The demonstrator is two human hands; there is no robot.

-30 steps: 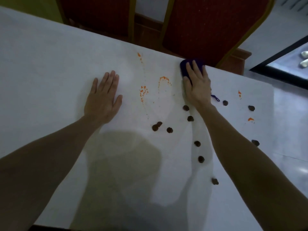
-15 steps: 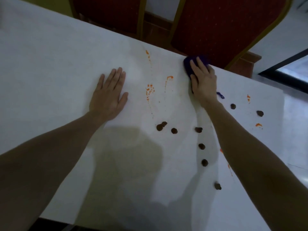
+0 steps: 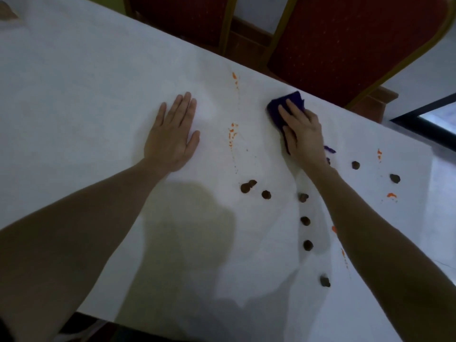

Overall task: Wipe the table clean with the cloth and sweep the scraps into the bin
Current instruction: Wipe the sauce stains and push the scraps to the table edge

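My right hand (image 3: 302, 130) presses flat on a dark purple cloth (image 3: 281, 107) near the far edge of the white table (image 3: 86, 82); most of the cloth lies under the palm. My left hand (image 3: 174, 134) rests flat on the table with fingers spread, holding nothing. Orange smears (image 3: 232, 134) streak the surface between the hands, and more orange smears (image 3: 391, 195) lie to the right. Several dark brown scraps (image 3: 248, 186) are scattered below and right of my right hand. No bin is in view.
Two red upholstered chairs (image 3: 345, 45) with gold frames stand behind the far table edge. The table's right end borders a pale floor (image 3: 441, 218). My shadow falls over the near part of the table.
My right hand has slid the cloth left along the far edge toward the orange smears; the smear that lay just left of the cloth is gone. My left hand stays put.
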